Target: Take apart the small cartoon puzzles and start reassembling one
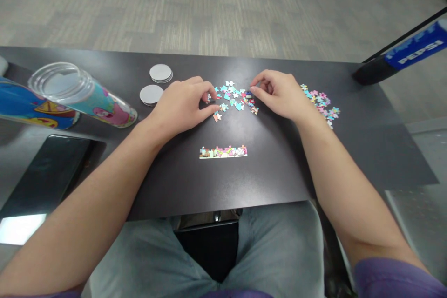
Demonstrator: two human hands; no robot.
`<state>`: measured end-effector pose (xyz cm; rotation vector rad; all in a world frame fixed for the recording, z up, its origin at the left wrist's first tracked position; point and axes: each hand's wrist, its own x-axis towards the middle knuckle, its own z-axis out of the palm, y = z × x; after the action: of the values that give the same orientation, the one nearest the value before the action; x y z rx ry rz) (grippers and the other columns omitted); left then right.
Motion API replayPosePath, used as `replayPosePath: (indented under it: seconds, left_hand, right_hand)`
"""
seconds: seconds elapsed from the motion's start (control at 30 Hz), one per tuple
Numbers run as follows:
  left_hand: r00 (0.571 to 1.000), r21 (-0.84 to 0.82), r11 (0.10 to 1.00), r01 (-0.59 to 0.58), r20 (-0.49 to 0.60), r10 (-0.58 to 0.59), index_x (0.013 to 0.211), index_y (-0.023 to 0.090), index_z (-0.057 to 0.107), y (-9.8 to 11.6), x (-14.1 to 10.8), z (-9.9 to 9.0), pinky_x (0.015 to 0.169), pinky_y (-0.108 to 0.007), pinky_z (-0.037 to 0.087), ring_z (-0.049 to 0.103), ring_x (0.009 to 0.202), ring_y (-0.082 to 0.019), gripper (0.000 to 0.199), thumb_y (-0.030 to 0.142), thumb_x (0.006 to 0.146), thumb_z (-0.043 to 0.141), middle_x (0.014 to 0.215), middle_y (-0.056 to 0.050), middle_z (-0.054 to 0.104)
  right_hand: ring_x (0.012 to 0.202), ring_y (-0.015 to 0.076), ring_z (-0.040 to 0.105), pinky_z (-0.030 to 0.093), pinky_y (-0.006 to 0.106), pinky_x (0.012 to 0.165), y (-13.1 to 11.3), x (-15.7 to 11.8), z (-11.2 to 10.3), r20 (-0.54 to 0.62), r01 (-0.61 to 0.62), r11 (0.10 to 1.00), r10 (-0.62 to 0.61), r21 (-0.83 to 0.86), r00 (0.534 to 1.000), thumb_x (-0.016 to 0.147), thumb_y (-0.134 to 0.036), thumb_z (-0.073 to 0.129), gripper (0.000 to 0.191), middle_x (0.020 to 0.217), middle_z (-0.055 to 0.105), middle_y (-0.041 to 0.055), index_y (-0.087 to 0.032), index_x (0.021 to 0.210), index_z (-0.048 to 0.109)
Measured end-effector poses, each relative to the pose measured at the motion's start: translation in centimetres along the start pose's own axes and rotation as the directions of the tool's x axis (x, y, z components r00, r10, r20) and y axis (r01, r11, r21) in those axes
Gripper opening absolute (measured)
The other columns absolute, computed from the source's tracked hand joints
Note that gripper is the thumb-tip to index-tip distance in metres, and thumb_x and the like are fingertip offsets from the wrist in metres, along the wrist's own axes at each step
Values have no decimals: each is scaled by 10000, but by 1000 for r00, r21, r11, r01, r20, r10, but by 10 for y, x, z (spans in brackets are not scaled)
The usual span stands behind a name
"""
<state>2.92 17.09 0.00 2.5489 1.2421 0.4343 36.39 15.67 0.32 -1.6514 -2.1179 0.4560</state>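
Loose jigsaw puzzle pieces [233, 95] lie in a scattered pile on the dark table, between my two hands. At the pile's left edge is my left hand [186, 102], its thumb and forefinger apart, with a few pieces by the fingertips. My right hand [277, 93] is at the right edge, thumb and forefinger pinched together beside the pieces; whatever is between those tips is too small to make out. Nearer my body lies a joined strip of puzzle pieces [223, 152], straight edge towards me. A second heap of pieces [323, 102] sits beyond my right wrist, partly covered by it.
White round discs [160, 73] lie in two spots left of my left hand. Further left are a clear-lidded printed canister [84, 95], a blue printed canister [35, 104] and a black phone [45, 172]. A blue Pepsi cylinder [412, 51] stands at the right corner.
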Motion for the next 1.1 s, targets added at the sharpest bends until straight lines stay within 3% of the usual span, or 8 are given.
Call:
replayPosePath:
  seconds: [0.3, 0.5, 0.63, 0.73, 0.9, 1.1]
  left_hand:
    - [996, 39, 996, 81, -48, -79, 1258, 324, 903, -5, 0, -3, 1069, -544, 599, 841, 1192, -387, 196, 458, 1170, 790, 1256, -108, 893]
    - [999, 21, 999, 27, -46, -26, 1463, 368, 917, -14, 2, -3, 1213, -599, 613, 782, 1399, -428, 347, 438, 1231, 670, 1517, -133, 883]
    - [1000, 35, 999, 20, -4, -20, 1552, 382, 926, -17, 2, -3, 1238, -628, 609, 786, 1440, -448, 434, 393, 1234, 631, 1609, -131, 871]
    - [999, 44, 998, 53, -4, -53, 1528, 401, 948, -17, 1, -3, 1255, -643, 605, 792, 1459, -457, 432, 383, 1227, 639, 1608, -119, 881]
    - [993, 68, 993, 94, -77, -89, 1395, 394, 980, -20, 0, -4, 1266, -659, 597, 790, 1408, -455, 441, 392, 1240, 567, 1486, -128, 905]
    - [995, 60, 995, 74, -70, -70, 1333, 387, 968, -25, 0, -5, 1239, -610, 617, 784, 1320, -423, 287, 450, 1181, 733, 1401, -112, 921]
  right_hand:
    - [876, 309, 698, 532, 474, 899, 3, 1, 2, 40, 7, 1000, -8, 27, 999, 1071, -333, 873, 73, 895, 728, 35, -324, 1109, 811]
    - [915, 332, 715, 543, 488, 892, 10, 3, 0, 7, 6, 1000, -6, 3, 1000, 1070, -356, 893, 78, 910, 739, 47, -327, 1104, 829]
    - [924, 292, 685, 509, 475, 892, 10, 2, -4, 10, 32, 999, -32, 16, 999, 1058, -306, 882, 61, 940, 757, 45, -296, 1107, 847]
    - [907, 261, 654, 483, 470, 890, 9, 1, -6, 3, 48, 998, -48, 31, 999, 1058, -261, 851, 41, 966, 768, 42, -275, 1096, 849]
    - [911, 290, 693, 492, 471, 878, 7, 1, -4, 7, 30, 999, -31, 21, 1000, 1063, -249, 837, 37, 937, 763, 45, -285, 1069, 844]
    - [899, 312, 723, 516, 477, 873, 8, 2, -3, 23, 11, 1000, -11, 14, 1000, 1053, -275, 862, 37, 917, 776, 43, -309, 1049, 849]
